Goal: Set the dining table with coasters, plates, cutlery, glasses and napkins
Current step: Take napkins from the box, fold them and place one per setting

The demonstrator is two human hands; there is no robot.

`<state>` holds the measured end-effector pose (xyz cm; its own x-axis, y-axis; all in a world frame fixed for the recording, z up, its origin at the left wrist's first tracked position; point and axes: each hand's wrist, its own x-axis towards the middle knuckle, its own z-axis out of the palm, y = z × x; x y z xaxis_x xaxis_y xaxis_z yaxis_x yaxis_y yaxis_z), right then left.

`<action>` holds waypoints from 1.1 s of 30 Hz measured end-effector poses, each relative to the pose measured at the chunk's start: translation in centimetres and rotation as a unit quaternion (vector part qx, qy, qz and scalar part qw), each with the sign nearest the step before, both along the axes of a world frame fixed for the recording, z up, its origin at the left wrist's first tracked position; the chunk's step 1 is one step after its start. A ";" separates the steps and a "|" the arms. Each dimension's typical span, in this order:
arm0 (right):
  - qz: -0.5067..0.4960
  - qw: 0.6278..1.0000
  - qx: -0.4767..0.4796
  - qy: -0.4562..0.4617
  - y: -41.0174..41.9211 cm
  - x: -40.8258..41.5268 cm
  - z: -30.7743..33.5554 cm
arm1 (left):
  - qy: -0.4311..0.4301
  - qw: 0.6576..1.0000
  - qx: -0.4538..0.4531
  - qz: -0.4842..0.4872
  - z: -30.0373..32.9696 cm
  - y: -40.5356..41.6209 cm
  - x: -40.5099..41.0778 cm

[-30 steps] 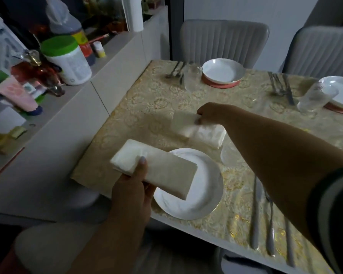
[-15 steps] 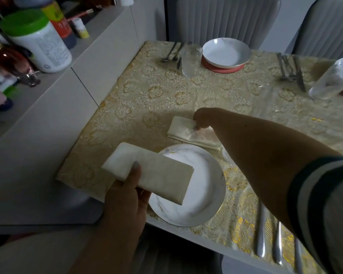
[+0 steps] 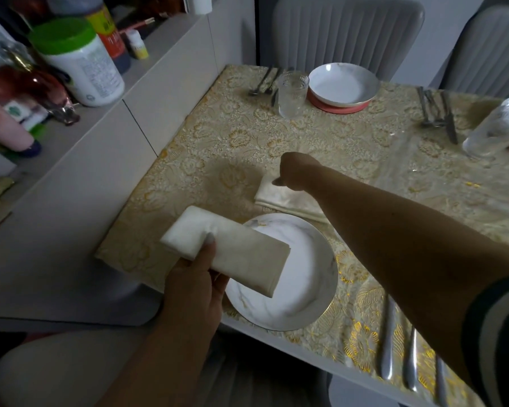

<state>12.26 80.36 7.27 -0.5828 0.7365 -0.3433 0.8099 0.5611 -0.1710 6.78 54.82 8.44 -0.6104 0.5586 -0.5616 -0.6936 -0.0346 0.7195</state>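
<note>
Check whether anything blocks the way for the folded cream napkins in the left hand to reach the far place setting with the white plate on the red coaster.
Nothing visible blocks it. The folded cream napkins would pass over bare gold tablecloth; only the right hand sits nearby.

Dim rm, grey chairs point(image 3: 347, 33), sideboard point(image 3: 106, 160)

Lighting: dim, cool, indoor; source not in view. Brightest surfaces: near plate point(image 3: 291, 289) and far plate point(image 3: 343, 83). Glints: gold thread of tablecloth point(image 3: 362, 345) at lower right. Shadow: soft patch on cloth beside right hand point(image 3: 296, 170). Foreground lower left murky, near black. Distortion: wide-angle bowing, chair backs point(image 3: 347, 30) leaning outward. Focus: soft throughout, shelf bottles point(image 3: 80, 60) slightly smeared
</note>
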 end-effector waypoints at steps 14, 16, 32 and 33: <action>-0.017 0.902 -0.357 0.243 -14.2 6.2 9.8 | 0.101 0.992 0.040 -0.057 5.8 -2.2 4.0; -0.027 0.914 -0.309 0.262 -16.2 8.3 11.1 | 0.120 0.990 0.045 -0.065 6.7 -2.9 5.5; -0.253 0.910 -0.084 0.317 -29.0 34.3 17.7 | -0.059 0.924 0.143 -0.349 12.6 -9.7 27.2; -0.271 0.904 -0.077 0.322 -29.6 36.4 18.0 | -0.069 0.916 0.152 -0.366 12.9 -9.8 29.1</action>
<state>48.70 50.80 25.26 -0.2667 0.9461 -0.1839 0.6638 0.0420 -0.7467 35.85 44.97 21.30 0.0545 0.9330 -0.3557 -0.6952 0.2911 0.6573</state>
